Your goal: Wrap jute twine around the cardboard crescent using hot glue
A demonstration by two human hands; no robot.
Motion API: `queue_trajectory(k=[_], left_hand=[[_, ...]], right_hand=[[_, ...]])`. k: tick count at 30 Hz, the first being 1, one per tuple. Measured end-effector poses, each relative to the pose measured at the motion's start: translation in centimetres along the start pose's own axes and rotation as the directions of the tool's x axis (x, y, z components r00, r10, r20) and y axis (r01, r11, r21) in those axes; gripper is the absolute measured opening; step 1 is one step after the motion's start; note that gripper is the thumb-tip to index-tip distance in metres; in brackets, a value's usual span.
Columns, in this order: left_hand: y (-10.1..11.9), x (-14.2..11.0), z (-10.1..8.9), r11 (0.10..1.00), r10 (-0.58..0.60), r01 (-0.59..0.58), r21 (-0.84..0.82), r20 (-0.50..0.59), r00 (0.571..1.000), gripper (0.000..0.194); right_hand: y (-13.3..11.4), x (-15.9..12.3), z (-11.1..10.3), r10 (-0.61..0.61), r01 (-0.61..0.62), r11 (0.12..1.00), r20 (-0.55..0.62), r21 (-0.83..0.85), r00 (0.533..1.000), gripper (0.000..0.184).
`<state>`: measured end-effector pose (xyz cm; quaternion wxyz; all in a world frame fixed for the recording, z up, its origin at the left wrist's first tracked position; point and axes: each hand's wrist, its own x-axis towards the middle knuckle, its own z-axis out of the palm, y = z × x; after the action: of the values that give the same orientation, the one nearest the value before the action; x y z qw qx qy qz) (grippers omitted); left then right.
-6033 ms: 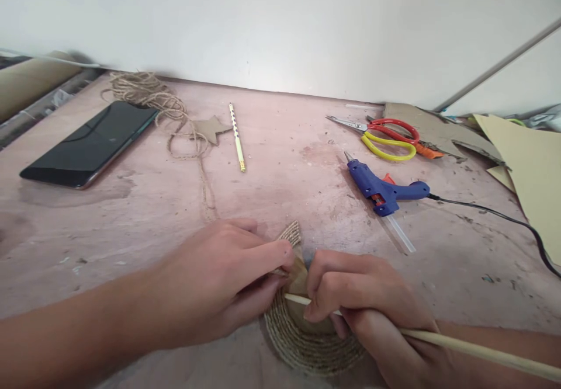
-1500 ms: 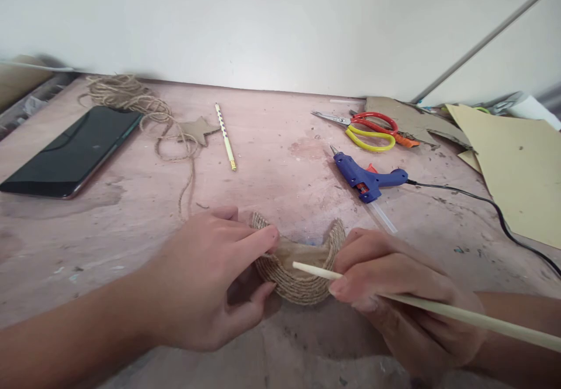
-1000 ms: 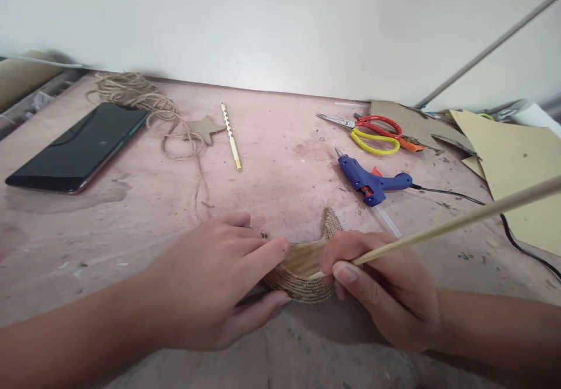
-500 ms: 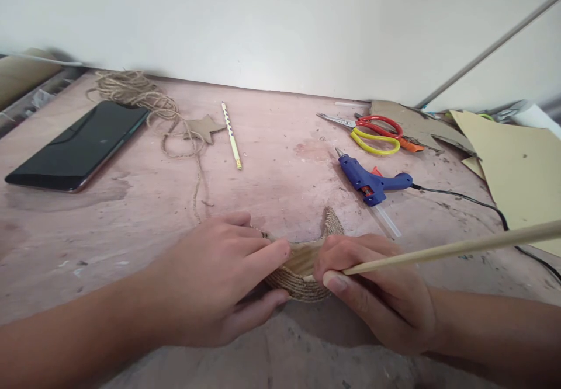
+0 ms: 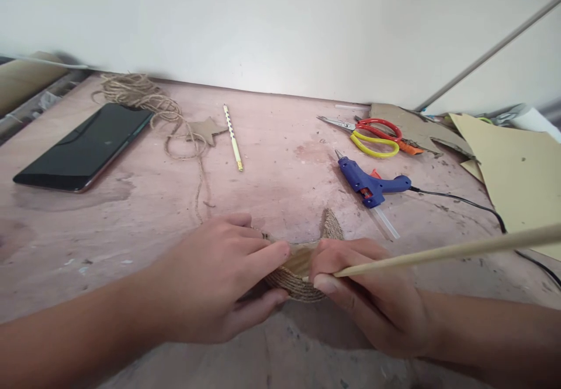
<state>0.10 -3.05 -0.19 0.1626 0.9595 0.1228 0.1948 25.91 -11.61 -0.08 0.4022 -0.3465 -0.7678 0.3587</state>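
Note:
My left hand point(image 5: 236, 278) grips the left side of a twine-wrapped piece point(image 5: 300, 288), thumb outside and fingers over its rim. The piece has a hollow, tan inside and a pointed, twine-covered tip point(image 5: 333, 225) at its back right. My right hand point(image 5: 368, 295) pinches a thin wooden stick point(image 5: 407, 259), whose narrow end touches the twine along the near rim. The stick's other end runs out of view at the right. A strand of jute twine point(image 5: 200, 193) leads from behind my left hand to a loose heap of twine point(image 5: 131, 90).
Beyond my hands lie a pencil point(image 5: 233, 138), a cardboard star point(image 5: 207, 130) and a phone point(image 5: 83, 146). To the right are a blue glue gun point(image 5: 370, 181) with a black cord, scissors point(image 5: 377, 136), cardboard scraps point(image 5: 416, 123) and a yellow sheet point(image 5: 512, 173).
My right hand and the stick have shifted slightly left along the near rim. My left hand keeps its hold on the twine-wrapped piece. The camera view has moved a little.

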Motion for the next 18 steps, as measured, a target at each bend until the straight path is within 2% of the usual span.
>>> queue_trajectory(k=[4, 6, 11, 18], left_hand=[[-0.02, -0.07, -0.05, 0.999, -0.021, 0.021, -0.027, 0.017, 1.000, 0.013], [-0.04, -0.07, -0.12, 0.999, -0.018, 0.018, -0.034, 0.018, 1.000, 0.013], [0.01, 0.23, -0.25, 0.998, -0.018, 0.019, -0.057, 0.024, 1.000, 0.015], [0.02, 0.29, -0.26, 0.998, -0.015, 0.017, -0.061, 0.038, 0.999, 0.017]], right_hand=[[-0.22, -0.28, 0.03, 0.017, -0.014, 1.000, -0.129, 0.027, 0.991, 0.024], [-0.25, -0.24, 0.01, 0.026, -0.021, 0.999, -0.146, 0.034, 0.989, 0.024], [-0.17, 0.16, 0.06, 0.047, -0.046, 0.999, -0.066, 0.013, 0.997, 0.028], [0.06, 0.29, -0.04, 0.018, -0.018, 1.000, 0.013, -0.012, 1.000, 0.021]])
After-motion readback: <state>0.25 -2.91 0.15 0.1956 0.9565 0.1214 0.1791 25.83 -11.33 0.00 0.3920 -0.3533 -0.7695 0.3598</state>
